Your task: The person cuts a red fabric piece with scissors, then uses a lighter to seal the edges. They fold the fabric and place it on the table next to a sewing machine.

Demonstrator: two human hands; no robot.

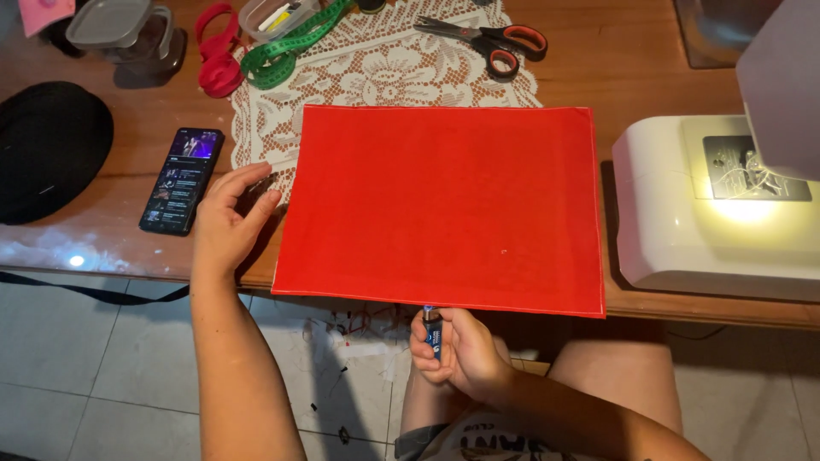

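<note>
A red rectangle of cloth [444,205] lies flat on the wooden table [598,77], its near edge hanging over the table's front. My left hand [226,218] rests at the cloth's left edge, fingers apart, touching the table beside it. My right hand [461,350] is below the cloth's near edge and holds a small dark blue lighter [433,331] upright, its top just under the hem.
A white sewing machine [709,222] with its lamp on stands at the right. A white lace runner [376,68], scissors [491,38], green tape measure [286,51], red band [218,51], plastic boxes [120,30], phone [181,179] and black hat [47,149] lie around.
</note>
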